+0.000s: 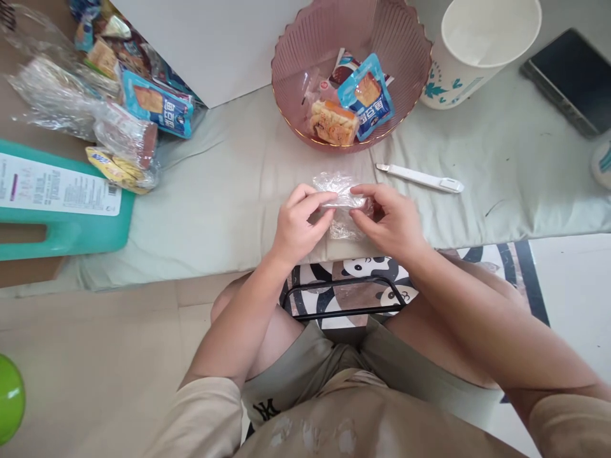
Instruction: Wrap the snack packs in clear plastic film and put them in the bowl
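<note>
A crinkled piece of clear plastic wrap (347,226) lies over the cloth in front of me, with its upper part pinched between both hands. My left hand (305,219) grips the wrap's left side between thumb and fingers. On the right side, my right hand (389,216) pinches it the same way. Whether anything is inside the wrap I cannot make out. A white utility knife (420,178) with its blade tip out rests just beyond my right hand. Farther back stands a pink ribbed glass bowl (291,83) holding several packaged snacks, among them a blue packet (367,98) and a bread snack (334,123).
At the left are a pile of wrapped snacks (157,105) and a green jug (109,229) lying on its side. A white paper cup (458,83) stands right of the bowl. Beyond it lies a dark phone-like device (573,79). The cloth-covered surface (229,184) ends near my knees.
</note>
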Action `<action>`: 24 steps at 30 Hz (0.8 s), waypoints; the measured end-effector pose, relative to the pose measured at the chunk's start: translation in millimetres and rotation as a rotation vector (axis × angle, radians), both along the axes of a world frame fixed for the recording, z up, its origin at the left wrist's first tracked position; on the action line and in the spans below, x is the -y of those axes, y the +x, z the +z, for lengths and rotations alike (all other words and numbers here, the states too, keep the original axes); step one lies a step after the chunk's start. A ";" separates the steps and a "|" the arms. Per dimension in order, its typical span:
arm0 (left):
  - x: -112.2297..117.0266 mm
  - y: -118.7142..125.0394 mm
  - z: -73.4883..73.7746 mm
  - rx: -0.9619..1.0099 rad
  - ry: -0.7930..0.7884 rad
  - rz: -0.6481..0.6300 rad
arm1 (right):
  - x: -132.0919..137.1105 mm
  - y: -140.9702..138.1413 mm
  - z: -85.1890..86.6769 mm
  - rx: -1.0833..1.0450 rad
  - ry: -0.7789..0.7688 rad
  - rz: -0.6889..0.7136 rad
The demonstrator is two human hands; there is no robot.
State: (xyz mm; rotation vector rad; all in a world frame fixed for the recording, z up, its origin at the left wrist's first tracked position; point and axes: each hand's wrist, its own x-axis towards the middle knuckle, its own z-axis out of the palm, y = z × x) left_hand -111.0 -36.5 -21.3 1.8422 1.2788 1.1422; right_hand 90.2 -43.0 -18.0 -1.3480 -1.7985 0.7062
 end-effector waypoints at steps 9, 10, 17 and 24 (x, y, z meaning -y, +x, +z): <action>-0.5 0.2 1.7 0.293 -0.269 -0.025 | 3.2 3.5 -7.1 -0.267 -0.099 0.096; -1.0 -0.6 1.0 0.296 -0.275 -0.023 | 2.9 3.4 -7.0 -0.253 -0.088 0.077; -4.3 -6.2 -1.9 0.307 -0.208 0.042 | -1.6 5.6 -0.2 -0.094 0.008 0.079; -4.5 3.6 6.6 0.771 -0.640 -0.059 | -1.7 2.3 1.4 -0.447 -0.379 0.145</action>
